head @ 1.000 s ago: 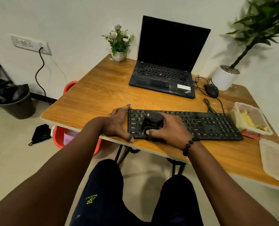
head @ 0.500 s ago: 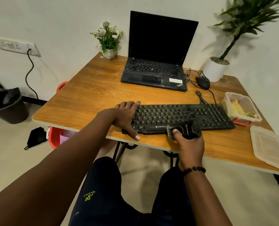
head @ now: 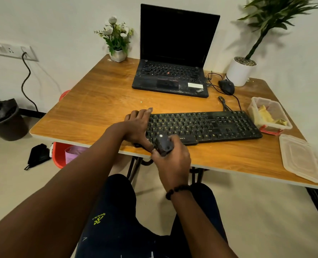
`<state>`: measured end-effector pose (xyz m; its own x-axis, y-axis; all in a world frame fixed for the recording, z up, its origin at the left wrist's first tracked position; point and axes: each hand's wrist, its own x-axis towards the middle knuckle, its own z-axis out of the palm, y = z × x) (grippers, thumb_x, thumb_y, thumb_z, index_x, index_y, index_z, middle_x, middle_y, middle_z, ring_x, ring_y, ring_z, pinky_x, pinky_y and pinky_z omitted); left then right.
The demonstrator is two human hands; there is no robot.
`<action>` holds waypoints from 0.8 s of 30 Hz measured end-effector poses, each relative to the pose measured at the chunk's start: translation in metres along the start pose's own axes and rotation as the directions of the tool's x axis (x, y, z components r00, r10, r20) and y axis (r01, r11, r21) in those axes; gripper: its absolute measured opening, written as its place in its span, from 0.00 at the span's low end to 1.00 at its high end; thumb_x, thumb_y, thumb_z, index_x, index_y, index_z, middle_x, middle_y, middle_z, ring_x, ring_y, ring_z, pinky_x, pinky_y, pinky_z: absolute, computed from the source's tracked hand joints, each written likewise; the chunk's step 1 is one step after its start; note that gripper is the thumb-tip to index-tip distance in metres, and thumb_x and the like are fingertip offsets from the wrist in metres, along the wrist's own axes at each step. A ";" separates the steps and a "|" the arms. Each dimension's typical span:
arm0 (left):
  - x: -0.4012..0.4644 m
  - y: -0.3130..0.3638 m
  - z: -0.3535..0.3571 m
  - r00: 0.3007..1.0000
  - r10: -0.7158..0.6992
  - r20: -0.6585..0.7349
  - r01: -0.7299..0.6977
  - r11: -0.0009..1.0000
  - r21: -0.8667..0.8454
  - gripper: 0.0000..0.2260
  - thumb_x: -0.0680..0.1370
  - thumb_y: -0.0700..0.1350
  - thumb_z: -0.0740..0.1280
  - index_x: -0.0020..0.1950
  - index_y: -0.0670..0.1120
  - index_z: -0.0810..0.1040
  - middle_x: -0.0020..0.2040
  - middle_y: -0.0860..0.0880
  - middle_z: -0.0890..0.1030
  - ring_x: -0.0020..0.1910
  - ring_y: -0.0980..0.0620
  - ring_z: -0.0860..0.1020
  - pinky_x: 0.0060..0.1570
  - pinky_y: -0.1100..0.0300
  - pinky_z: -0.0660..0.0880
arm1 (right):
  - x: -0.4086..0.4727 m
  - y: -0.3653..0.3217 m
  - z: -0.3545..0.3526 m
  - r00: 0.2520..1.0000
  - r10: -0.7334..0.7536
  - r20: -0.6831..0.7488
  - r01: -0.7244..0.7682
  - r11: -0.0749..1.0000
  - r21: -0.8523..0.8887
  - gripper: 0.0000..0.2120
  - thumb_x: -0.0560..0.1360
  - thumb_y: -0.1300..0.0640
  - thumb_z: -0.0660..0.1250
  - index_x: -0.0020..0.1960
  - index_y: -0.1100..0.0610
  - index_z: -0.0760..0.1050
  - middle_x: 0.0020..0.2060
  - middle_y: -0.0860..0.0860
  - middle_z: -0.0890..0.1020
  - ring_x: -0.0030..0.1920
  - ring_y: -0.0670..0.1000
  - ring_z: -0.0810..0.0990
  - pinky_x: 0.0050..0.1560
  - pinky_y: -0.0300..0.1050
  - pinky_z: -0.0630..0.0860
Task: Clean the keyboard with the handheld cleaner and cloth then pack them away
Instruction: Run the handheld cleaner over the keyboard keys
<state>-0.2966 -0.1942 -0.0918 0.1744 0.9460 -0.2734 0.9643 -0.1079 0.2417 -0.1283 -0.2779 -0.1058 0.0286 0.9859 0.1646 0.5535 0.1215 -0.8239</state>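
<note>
A black keyboard (head: 204,126) lies near the front edge of the wooden table (head: 98,101). My left hand (head: 138,125) rests flat on the keyboard's left end, fingers straight and thumb along the front edge. My right hand (head: 173,161) grips the small black handheld cleaner (head: 163,145) at the keyboard's front left edge, just in front of the bottom row of keys. A yellow cloth (head: 266,117) lies inside the open clear plastic container (head: 253,108) to the right of the keyboard.
A laptop (head: 173,79) stands open at the back, with a mouse (head: 226,86) and cables beside it. The container's lid (head: 301,157) lies at the right front. A flower pot (head: 118,54) and a potted plant (head: 240,71) stand at the back. A red tub (head: 58,157) sits under the table.
My right hand has carried the cleaner from the right of the space bar leftward to the keyboard's front left edge. The left hand stayed on the keyboard's left end.
</note>
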 end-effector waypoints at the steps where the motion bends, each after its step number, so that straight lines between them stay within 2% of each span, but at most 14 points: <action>1: 0.000 0.000 0.000 1.000 0.003 0.016 -0.002 1.000 -0.005 0.68 0.62 0.69 0.76 0.79 0.45 0.31 0.81 0.46 0.44 0.78 0.38 0.47 0.75 0.40 0.49 | 0.005 -0.002 -0.006 0.997 0.068 0.029 -0.070 0.993 0.091 0.16 0.68 0.56 0.75 0.51 0.49 0.71 0.42 0.42 0.75 0.44 0.43 0.76 0.38 0.30 0.72; 2: -0.001 -0.001 -0.001 0.999 0.005 0.035 -0.005 1.000 -0.013 0.68 0.60 0.70 0.76 0.79 0.46 0.31 0.81 0.47 0.43 0.78 0.38 0.46 0.75 0.39 0.48 | 0.011 -0.002 -0.014 0.986 0.164 0.042 -0.170 0.965 0.202 0.17 0.69 0.57 0.75 0.51 0.47 0.71 0.42 0.41 0.75 0.42 0.39 0.75 0.34 0.25 0.70; 4: -0.003 -0.001 -0.002 0.997 0.011 0.070 -0.008 0.999 -0.036 0.69 0.59 0.71 0.76 0.79 0.48 0.30 0.81 0.49 0.41 0.78 0.39 0.44 0.76 0.37 0.47 | 0.022 0.007 -0.032 0.952 0.300 -0.051 -0.267 0.905 0.332 0.18 0.69 0.56 0.75 0.52 0.45 0.71 0.42 0.42 0.77 0.39 0.35 0.73 0.30 0.23 0.71; 5: -0.003 -0.002 -0.002 0.997 0.013 0.082 -0.009 0.999 -0.048 0.69 0.58 0.72 0.75 0.79 0.49 0.29 0.81 0.50 0.40 0.79 0.39 0.43 0.76 0.37 0.47 | 0.024 0.012 -0.039 0.935 0.330 -0.127 -0.272 0.901 0.337 0.17 0.68 0.55 0.76 0.52 0.46 0.73 0.43 0.43 0.78 0.40 0.37 0.74 0.34 0.28 0.76; 7: -0.003 -0.004 -0.002 0.995 0.021 0.094 -0.015 0.998 -0.063 0.69 0.58 0.72 0.74 0.79 0.49 0.29 0.81 0.50 0.39 0.79 0.40 0.42 0.76 0.36 0.46 | 0.026 0.023 -0.044 0.900 0.360 -0.245 -0.287 0.914 0.288 0.18 0.67 0.53 0.76 0.53 0.48 0.74 0.45 0.46 0.81 0.43 0.45 0.79 0.40 0.46 0.82; 8: -0.002 -0.004 -0.002 0.995 0.023 0.096 -0.016 0.997 -0.072 0.69 0.59 0.72 0.74 0.79 0.50 0.29 0.81 0.50 0.39 0.79 0.40 0.41 0.76 0.37 0.45 | 0.024 0.024 -0.043 0.901 0.343 -0.265 -0.278 0.926 0.254 0.19 0.67 0.53 0.76 0.55 0.49 0.75 0.46 0.48 0.81 0.45 0.48 0.80 0.41 0.47 0.82; 10: -0.001 -0.003 -0.003 0.995 0.018 0.095 -0.010 0.996 -0.085 0.68 0.59 0.71 0.75 0.79 0.50 0.28 0.81 0.50 0.39 0.79 0.40 0.41 0.75 0.37 0.46 | 0.019 0.025 -0.035 0.948 0.240 -0.208 -0.213 0.966 0.144 0.19 0.68 0.54 0.76 0.56 0.51 0.74 0.48 0.50 0.80 0.48 0.49 0.79 0.39 0.36 0.76; 12: 0.000 -0.002 -0.004 0.996 0.015 0.091 -0.008 0.997 -0.078 0.69 0.60 0.70 0.76 0.79 0.49 0.28 0.81 0.49 0.39 0.79 0.39 0.42 0.75 0.37 0.46 | 0.015 0.018 -0.029 0.987 0.154 -0.042 -0.150 0.985 0.086 0.17 0.68 0.54 0.76 0.53 0.49 0.73 0.46 0.47 0.80 0.46 0.46 0.79 0.37 0.27 0.69; 14: 0.000 -0.003 -0.004 0.996 0.018 0.092 -0.011 0.997 -0.077 0.69 0.59 0.71 0.76 0.79 0.49 0.29 0.81 0.49 0.40 0.79 0.39 0.43 0.75 0.37 0.47 | 0.017 0.007 -0.027 0.984 0.148 0.104 -0.161 0.978 0.135 0.17 0.68 0.54 0.76 0.54 0.49 0.75 0.45 0.44 0.81 0.44 0.41 0.79 0.36 0.25 0.69; 15: 0.000 -0.004 -0.005 0.995 0.020 0.094 -0.011 0.996 -0.085 0.69 0.59 0.71 0.76 0.79 0.49 0.29 0.81 0.49 0.41 0.79 0.39 0.43 0.75 0.36 0.48 | 0.020 0.003 -0.027 0.982 0.164 0.092 -0.178 0.970 0.164 0.19 0.68 0.54 0.76 0.56 0.49 0.76 0.46 0.44 0.81 0.44 0.40 0.79 0.36 0.25 0.70; 17: -0.002 -0.008 -0.004 0.996 0.020 0.090 -0.010 0.994 -0.111 0.69 0.59 0.70 0.76 0.79 0.49 0.29 0.81 0.49 0.42 0.79 0.40 0.43 0.75 0.37 0.48 | 0.030 0.001 -0.032 0.979 0.199 -0.046 -0.187 0.966 0.180 0.20 0.68 0.54 0.76 0.58 0.51 0.75 0.47 0.45 0.81 0.46 0.43 0.79 0.38 0.26 0.71; 20: -0.003 -0.009 -0.003 0.997 0.021 0.076 -0.011 0.992 -0.126 0.68 0.59 0.71 0.76 0.79 0.50 0.30 0.81 0.50 0.42 0.79 0.41 0.44 0.76 0.37 0.47 | 0.039 0.011 -0.035 0.945 0.213 -0.247 -0.192 0.976 0.107 0.19 0.68 0.54 0.76 0.56 0.53 0.74 0.48 0.49 0.81 0.49 0.50 0.80 0.43 0.37 0.76; 22: -0.002 -0.007 -0.002 0.998 0.023 0.062 -0.017 0.995 -0.098 0.68 0.59 0.71 0.75 0.79 0.49 0.30 0.81 0.50 0.43 0.79 0.40 0.45 0.76 0.38 0.48 | 0.036 0.017 -0.030 0.947 0.177 -0.268 -0.174 0.984 0.034 0.18 0.68 0.54 0.75 0.55 0.53 0.73 0.49 0.51 0.80 0.50 0.52 0.79 0.45 0.39 0.74; 24: 0.000 -0.006 -0.003 0.998 0.025 0.057 -0.022 0.998 -0.058 0.68 0.60 0.72 0.75 0.80 0.48 0.31 0.81 0.50 0.44 0.78 0.40 0.47 0.75 0.39 0.49 | 0.023 0.014 -0.017 0.974 0.060 -0.219 -0.080 0.993 -0.083 0.19 0.69 0.55 0.75 0.56 0.55 0.73 0.50 0.51 0.79 0.51 0.50 0.77 0.45 0.38 0.71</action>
<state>-0.3029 -0.1928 -0.0900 0.2097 0.9241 -0.3196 0.9472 -0.1109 0.3009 -0.1062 -0.2550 -0.1044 0.2432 0.9425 0.2291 0.6168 0.0320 -0.7865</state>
